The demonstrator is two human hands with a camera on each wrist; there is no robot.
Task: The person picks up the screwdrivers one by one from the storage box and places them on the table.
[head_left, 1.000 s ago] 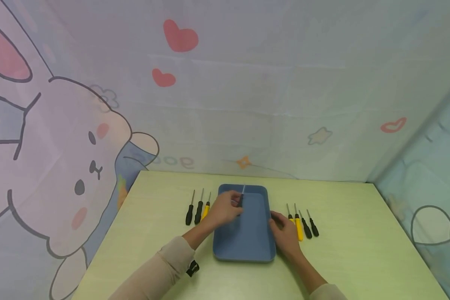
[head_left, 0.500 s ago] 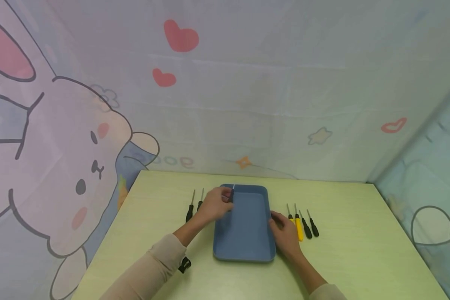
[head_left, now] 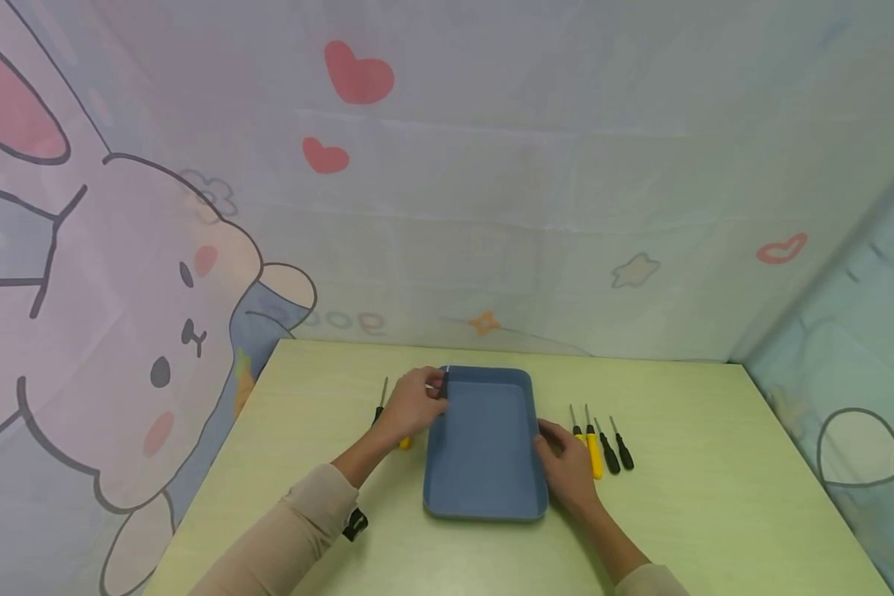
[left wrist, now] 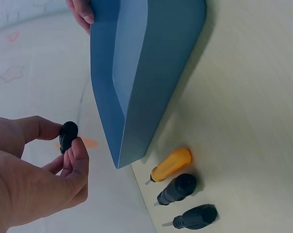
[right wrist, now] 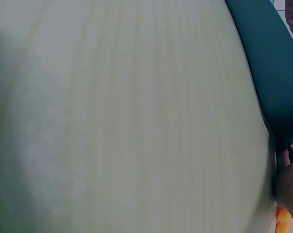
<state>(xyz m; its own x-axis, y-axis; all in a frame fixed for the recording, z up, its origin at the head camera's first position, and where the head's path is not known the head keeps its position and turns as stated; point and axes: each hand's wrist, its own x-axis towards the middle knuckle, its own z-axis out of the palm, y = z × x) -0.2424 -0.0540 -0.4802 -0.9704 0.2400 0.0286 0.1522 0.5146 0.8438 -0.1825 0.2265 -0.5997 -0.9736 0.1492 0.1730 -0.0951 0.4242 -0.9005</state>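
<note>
My left hand (head_left: pixel 411 404) pinches the black handle of a screwdriver (head_left: pixel 444 386) between thumb and fingertips, its blade pointing away. In the left wrist view the butt of that handle (left wrist: pixel 68 135) shows, raised off the table beside a blue rectangular tray (head_left: pixel 484 455). In the head view it overlaps the tray's far left rim. My right hand (head_left: pixel 569 470) grips the tray's right side wall, thumb and fingers at the rim. Left of the tray lie one yellow-handled screwdriver (left wrist: pixel 171 165) and two black-handled screwdrivers, one nearer (left wrist: pixel 177 188) and one farther (left wrist: pixel 197 217), partly hidden by my left hand in the head view.
Right of my right hand several screwdrivers lie in a row on the pale green table (head_left: pixel 715 497), among them a yellow-handled one (head_left: pixel 593 454) and a black-handled one (head_left: pixel 624 454). A printed cloth backdrop (head_left: pixel 492 182) rises behind the table.
My left hand has moved left with the screwdriver, from over the tray to its left rim, now covering part of the left-hand row. My right hand and the tray have stayed put.
</note>
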